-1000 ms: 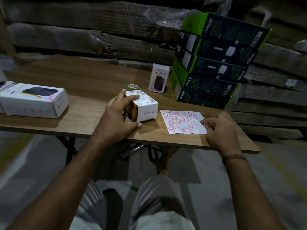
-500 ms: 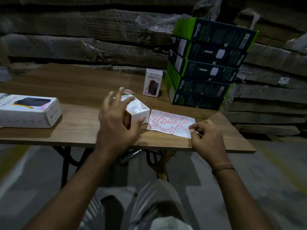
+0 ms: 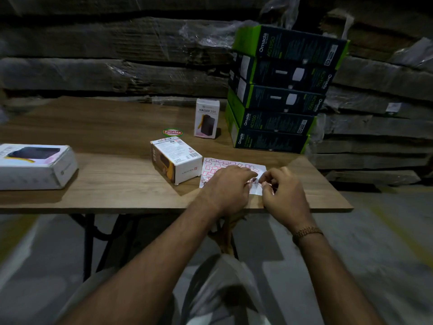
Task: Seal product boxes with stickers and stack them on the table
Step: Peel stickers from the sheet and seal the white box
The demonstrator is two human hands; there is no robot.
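A small white product box lies on its side on the wooden table, free of both hands. Just right of it lies a white sticker sheet with several red-edged stickers. My left hand rests on the sheet with its fingers stretched out, pressing it down. My right hand is at the sheet's near right corner, its fingertips curled and pinching a sticker beside my left fingertips. Both hands hide much of the sheet's near half.
A stack of green-and-black boxes stands at the back right. A small upright white box is beside it, with a round red-and-green label on the table. A larger flat white box lies far left. Wrapped cardboard fills the background.
My left hand let go of the small white box and moved right onto the sticker sheet. My right hand stayed at the sheet's near corner, pinching at a sticker.
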